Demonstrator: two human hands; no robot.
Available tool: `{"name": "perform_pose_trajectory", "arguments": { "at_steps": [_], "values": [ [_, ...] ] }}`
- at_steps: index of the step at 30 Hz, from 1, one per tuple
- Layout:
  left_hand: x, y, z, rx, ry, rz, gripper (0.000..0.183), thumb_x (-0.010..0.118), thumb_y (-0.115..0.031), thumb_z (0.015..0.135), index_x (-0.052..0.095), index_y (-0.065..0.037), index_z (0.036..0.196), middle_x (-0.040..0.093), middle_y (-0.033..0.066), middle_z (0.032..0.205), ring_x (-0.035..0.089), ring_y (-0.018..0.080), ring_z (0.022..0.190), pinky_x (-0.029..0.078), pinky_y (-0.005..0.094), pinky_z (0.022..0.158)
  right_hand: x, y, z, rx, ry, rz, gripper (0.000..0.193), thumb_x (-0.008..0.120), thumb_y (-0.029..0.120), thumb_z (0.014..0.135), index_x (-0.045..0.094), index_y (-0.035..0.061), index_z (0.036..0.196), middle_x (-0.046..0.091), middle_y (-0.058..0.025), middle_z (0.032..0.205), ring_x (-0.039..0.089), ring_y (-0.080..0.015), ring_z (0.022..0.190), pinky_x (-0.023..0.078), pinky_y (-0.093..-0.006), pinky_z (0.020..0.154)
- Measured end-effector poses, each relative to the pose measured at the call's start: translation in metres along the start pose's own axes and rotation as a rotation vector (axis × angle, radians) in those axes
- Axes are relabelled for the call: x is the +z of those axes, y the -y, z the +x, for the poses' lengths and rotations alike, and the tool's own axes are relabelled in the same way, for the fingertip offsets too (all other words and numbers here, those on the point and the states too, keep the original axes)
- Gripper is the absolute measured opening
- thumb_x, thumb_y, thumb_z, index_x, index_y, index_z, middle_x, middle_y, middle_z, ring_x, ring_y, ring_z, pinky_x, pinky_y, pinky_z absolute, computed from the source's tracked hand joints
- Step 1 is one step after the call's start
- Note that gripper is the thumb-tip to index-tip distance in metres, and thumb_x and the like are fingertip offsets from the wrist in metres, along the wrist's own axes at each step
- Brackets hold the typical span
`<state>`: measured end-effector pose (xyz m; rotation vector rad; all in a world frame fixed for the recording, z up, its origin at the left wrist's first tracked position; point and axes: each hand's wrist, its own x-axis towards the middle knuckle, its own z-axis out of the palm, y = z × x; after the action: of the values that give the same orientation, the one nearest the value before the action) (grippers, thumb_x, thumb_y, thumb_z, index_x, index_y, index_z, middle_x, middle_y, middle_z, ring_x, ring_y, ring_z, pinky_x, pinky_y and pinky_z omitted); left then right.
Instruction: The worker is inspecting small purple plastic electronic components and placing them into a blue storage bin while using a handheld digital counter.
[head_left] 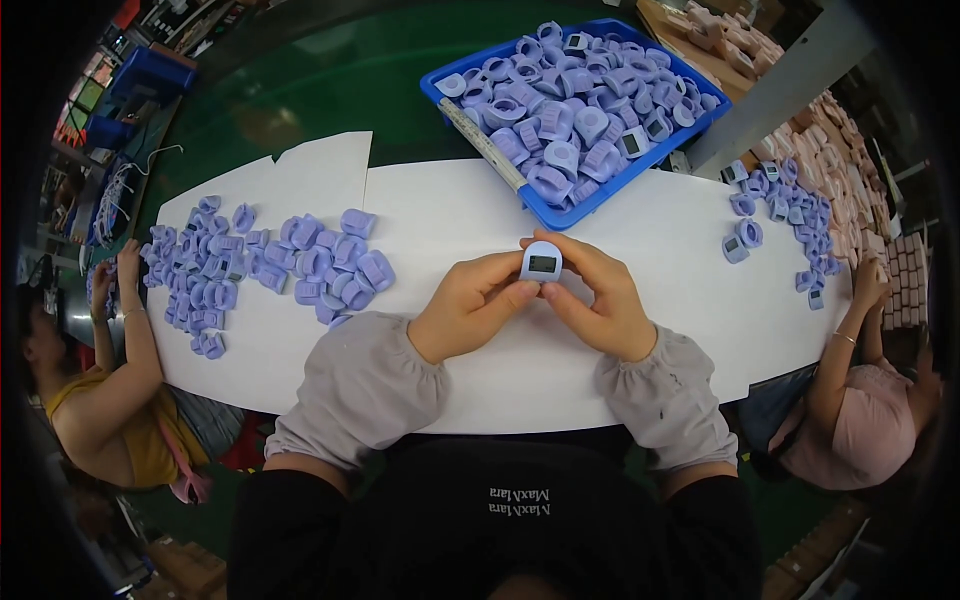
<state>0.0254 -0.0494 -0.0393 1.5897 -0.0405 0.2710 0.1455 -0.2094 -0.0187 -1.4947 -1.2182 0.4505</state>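
The left hand [468, 308] and right hand [607, 305] grasp a smooth lilac device [541, 262] between their fingers, above the white surface [690, 265]; its arched shell frames a flat, dark rectangular display. Gathered grey fabric sleeves [368, 385] cover the forearms. Just beyond, a glossy blue plastic tray [560, 217] is heaped with similar lilac pieces [560, 120], some ribbed, some ring-like. A loose pile [317, 263] of them lies to the left.
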Motion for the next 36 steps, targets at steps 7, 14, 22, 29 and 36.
{"name": "perform_pose_trajectory", "arguments": {
  "at_steps": [7, 14, 22, 29, 36],
  "values": [
    [-0.0001, 0.0016, 0.0005, 0.019, -0.004, 0.035, 0.023, 0.057, -0.009, 0.092, 0.06, 0.0, 0.113, 0.064, 0.0052, 0.09, 0.056, 0.0104, 0.076, 0.045, 0.024, 0.068, 0.0006, 0.0004, 0.0, 0.015, -0.008, 0.011, 0.049, 0.058, -0.001, 0.084, 0.048, -0.0031, 0.132, 0.06, -0.0173, 0.122, 0.059, -0.0247, 0.113, 0.044, -0.0348, 0.098],
    [-0.0017, -0.0014, 0.0006, 0.032, 0.006, 0.054, 0.024, 0.057, -0.009, 0.092, 0.059, 0.0, 0.114, 0.065, 0.0064, 0.093, 0.059, 0.0124, 0.079, 0.047, 0.0259, 0.071, 0.0011, -0.0001, -0.0005, 0.02, -0.012, 0.009, 0.049, 0.059, -0.001, 0.083, 0.049, -0.0034, 0.131, 0.062, -0.0164, 0.118, 0.06, -0.0237, 0.109, 0.046, -0.0338, 0.096],
    [-0.0006, -0.0001, 0.0005, 0.01, 0.012, -0.005, 0.024, 0.056, -0.01, 0.093, 0.059, 0.001, 0.114, 0.065, 0.0071, 0.096, 0.059, 0.0123, 0.082, 0.048, 0.026, 0.074, 0.0011, 0.0004, -0.0002, 0.02, -0.02, 0.006, 0.047, 0.059, -0.001, 0.083, 0.051, -0.0033, 0.129, 0.062, -0.0162, 0.118, 0.06, -0.0235, 0.109, 0.046, -0.0336, 0.095],
    [-0.0012, -0.0018, 0.0001, 0.011, 0.043, 0.003, 0.025, 0.055, -0.009, 0.093, 0.058, 0.001, 0.116, 0.065, 0.0073, 0.097, 0.061, 0.0132, 0.084, 0.049, 0.0261, 0.076, 0.0054, -0.003, -0.0007, -0.004, -0.093, 0.013, 0.043, 0.063, 0.003, 0.08, 0.056, 0.0006, 0.123, 0.064, -0.0122, 0.105, 0.061, -0.0201, 0.09, 0.049, -0.0304, 0.082],
    [-0.0015, -0.0036, 0.0002, 0.034, 0.055, 0.026, 0.028, 0.055, -0.009, 0.094, 0.056, 0.002, 0.12, 0.066, 0.0081, 0.097, 0.063, 0.015, 0.088, 0.05, 0.0278, 0.079, 0.0047, -0.0035, -0.002, 0.024, -0.099, 0.101, 0.042, 0.063, 0.001, 0.08, 0.057, 0.0009, 0.121, 0.064, -0.011, 0.105, 0.061, -0.019, 0.092, 0.049, -0.0301, 0.082]
  ]
}}
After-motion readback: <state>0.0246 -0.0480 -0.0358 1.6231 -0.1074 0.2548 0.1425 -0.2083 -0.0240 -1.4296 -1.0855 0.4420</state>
